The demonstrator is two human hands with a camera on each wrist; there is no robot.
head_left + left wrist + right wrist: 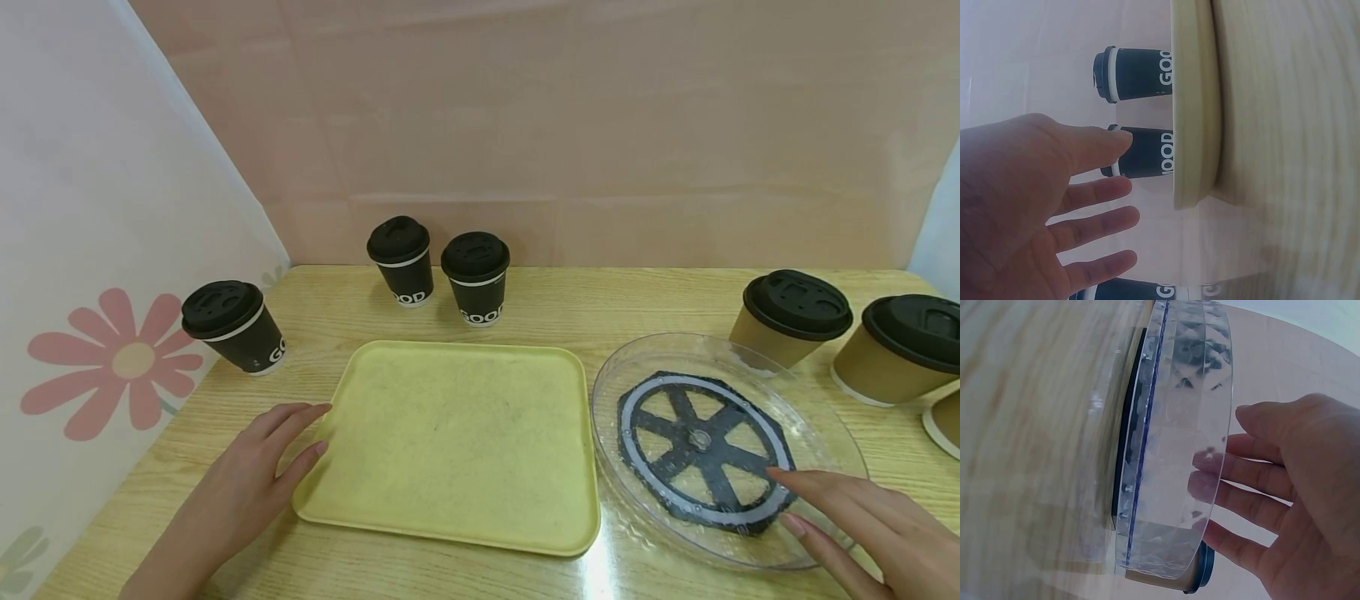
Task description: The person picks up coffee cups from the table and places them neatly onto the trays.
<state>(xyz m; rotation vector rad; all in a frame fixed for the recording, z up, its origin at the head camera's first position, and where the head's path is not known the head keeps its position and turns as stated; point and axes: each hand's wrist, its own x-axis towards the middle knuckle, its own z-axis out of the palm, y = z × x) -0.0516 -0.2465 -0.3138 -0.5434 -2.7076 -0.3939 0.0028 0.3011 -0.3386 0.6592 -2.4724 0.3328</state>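
Observation:
My left hand (262,467) hovers at the left edge of a yellow rectangular tray (450,450), its fingers loosely extended and holding nothing. In the left wrist view, a gap shows between those fingertips and the tray's side (1194,125). My right hand (877,525) is by the near right rim of a clear round tray (817,442), fingers nearly straight. Some of its fingers (1204,484) show through the clear wall (1169,469) in the right wrist view; whether they touch it I cannot tell. A black octagonal piece with a pale ring (712,475) lies beneath the clear tray.
Two lidded black paper cups (405,271) (476,292) stand behind the yellow tray, another black cup (240,333) at the left wall. Brown cups with black lids (780,325) (900,358) stand at the right, one cut off by the frame. A pinkish backdrop (555,133) closes the back.

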